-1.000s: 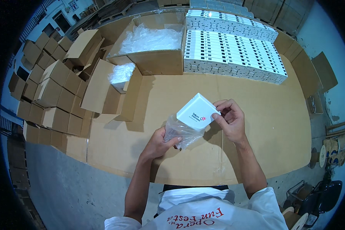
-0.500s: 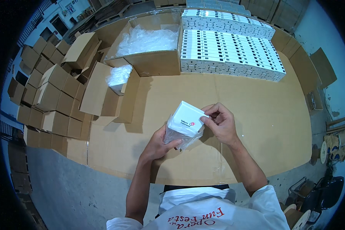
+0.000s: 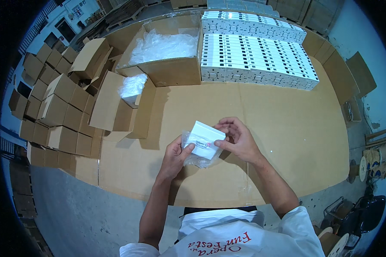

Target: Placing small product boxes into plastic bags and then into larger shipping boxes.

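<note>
You've got the small white box [image 3: 205, 139] up off the cardboard sheet [image 3: 278, 141], just in front of your chest and well short of the open carton of plastic bags [image 3: 165, 53]. It's riding partway inside the clear plastic bag [image 3: 199, 157], the upper end poking out and the lower end already under the film. Your left hand [image 3: 175, 155] is clamped on the bag's left side, thumb over the top and fingers curled under, holding box and film together. Your right hand [image 3: 239, 139] sits on the box's right edge, fingers bent and pinched close on the corner.

By the look of it, you're mid-sleeve: box going into bag, not seated yet. What's called for now is a firm grip on the bag mouth with the left while the right presses the box fully down, keeping the film from bunching at the corners. The stacked rows of white boxes [image 3: 257, 51] lie beyond the carton's right side, and the small folded brown cartons [image 3: 55, 107] are piled off to its left.
</note>
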